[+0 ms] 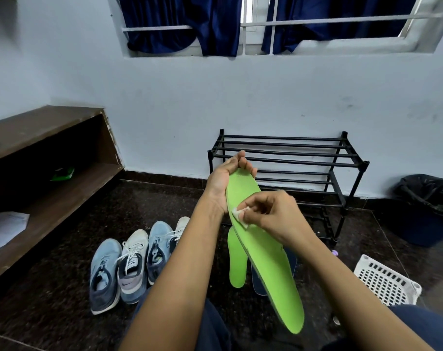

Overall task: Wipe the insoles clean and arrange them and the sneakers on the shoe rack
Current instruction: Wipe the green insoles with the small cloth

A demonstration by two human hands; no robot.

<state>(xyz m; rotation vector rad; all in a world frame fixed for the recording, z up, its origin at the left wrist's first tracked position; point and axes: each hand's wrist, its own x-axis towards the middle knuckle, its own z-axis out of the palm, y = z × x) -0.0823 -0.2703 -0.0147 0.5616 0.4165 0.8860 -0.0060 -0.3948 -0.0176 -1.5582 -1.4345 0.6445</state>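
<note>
Overhead, left hand [228, 178] grips the green insole [266, 254] — right hand [271, 214] pinches a white wipe [238, 216] against it.

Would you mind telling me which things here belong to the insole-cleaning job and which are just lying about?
Part of the job:
green insole held in the left hand
white wipe pinched in the right hand
second green insole on the floor
sneakers
shoe rack

Just lying about:
bin
white basket
wooden shelf
papers
</note>
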